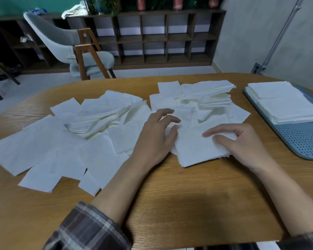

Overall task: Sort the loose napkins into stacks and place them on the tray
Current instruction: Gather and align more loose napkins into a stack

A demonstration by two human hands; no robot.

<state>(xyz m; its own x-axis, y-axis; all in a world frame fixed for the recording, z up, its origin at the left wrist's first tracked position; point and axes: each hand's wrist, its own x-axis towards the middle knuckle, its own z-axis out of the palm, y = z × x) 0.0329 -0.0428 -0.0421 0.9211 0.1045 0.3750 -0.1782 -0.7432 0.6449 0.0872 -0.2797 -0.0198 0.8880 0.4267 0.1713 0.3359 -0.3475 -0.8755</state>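
White paper napkins (61, 141) lie loose and overlapping across the left and middle of the wooden table (179, 195). A small squared stack of napkins (197, 150) sits in front of me. My left hand (155, 138) touches its left edge with spread, slightly bent fingers. My right hand (242, 143) rests on its right side, fingers and thumb lying on top. A blue-grey perforated tray (304, 141) sits at the right and carries a neat napkin stack (282, 103) at its far end.
A messy heap of folded napkins (206, 94) lies behind the hands. A grey chair with wooden legs (76, 49) and a dark cubby shelf (161, 37) stand beyond the table. The tray's near end reaches the table's right edge.
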